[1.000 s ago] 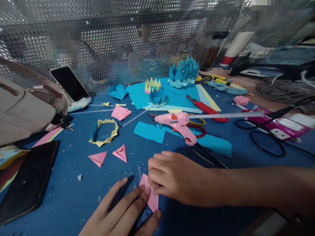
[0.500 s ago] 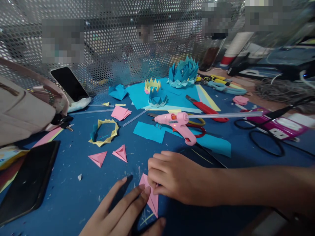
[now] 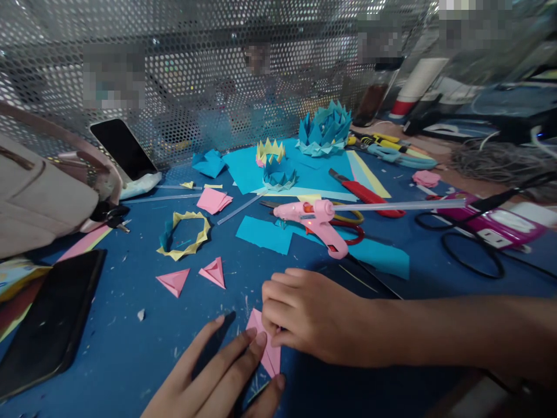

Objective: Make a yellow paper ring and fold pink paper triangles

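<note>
A folded piece of pink paper (image 3: 270,355) lies on the blue table under my hands. My left hand (image 3: 217,368) is spread, with its middle fingertips pressing on the paper and the thumb by its lower tip. My right hand (image 3: 304,316) has its fingers curled and closed at the paper's right edge, covering part of it. Beyond my left fingers lie two folded pink paper triangles (image 3: 174,281). A pink glue gun (image 3: 311,217) with a long clear glue stick rests past my right hand.
A yellow paper ring (image 3: 202,238), pink paper squares (image 3: 213,200) and blue paper strips (image 3: 265,233) lie mid-table. Behind stand blue paper flowers (image 3: 324,130) and a red utility knife (image 3: 369,194). At left are a black phone (image 3: 52,316) and a bag (image 3: 39,191); at right, a purple power strip (image 3: 491,220).
My left thumb has moved in and up toward the paper's lower tip, which now sits slightly higher. My right hand has barely moved.
</note>
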`<state>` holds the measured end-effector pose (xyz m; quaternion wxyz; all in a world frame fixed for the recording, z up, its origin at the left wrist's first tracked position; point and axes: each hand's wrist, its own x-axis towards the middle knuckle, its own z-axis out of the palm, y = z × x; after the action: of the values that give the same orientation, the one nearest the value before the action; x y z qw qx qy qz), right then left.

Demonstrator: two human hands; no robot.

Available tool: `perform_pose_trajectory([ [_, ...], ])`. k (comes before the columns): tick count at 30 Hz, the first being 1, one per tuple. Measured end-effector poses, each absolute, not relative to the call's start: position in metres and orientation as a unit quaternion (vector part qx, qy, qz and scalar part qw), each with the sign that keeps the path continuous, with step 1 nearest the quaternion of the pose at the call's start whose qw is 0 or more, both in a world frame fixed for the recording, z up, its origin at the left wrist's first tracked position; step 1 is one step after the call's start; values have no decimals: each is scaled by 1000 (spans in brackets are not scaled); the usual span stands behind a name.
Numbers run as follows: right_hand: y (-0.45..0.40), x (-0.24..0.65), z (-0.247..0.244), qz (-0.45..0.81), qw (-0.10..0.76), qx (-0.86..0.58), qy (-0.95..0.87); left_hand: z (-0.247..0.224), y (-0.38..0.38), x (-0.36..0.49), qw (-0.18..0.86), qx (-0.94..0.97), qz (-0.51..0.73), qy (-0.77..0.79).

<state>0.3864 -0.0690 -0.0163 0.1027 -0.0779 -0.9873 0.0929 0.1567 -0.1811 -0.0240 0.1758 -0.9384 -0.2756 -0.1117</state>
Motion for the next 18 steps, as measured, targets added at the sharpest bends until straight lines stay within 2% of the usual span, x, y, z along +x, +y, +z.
perform_pose_trajectory([
  [18, -70, 385, -18, 87, 116, -67, -987, -27, -185, 158, 163, -935, -112, -293],
])
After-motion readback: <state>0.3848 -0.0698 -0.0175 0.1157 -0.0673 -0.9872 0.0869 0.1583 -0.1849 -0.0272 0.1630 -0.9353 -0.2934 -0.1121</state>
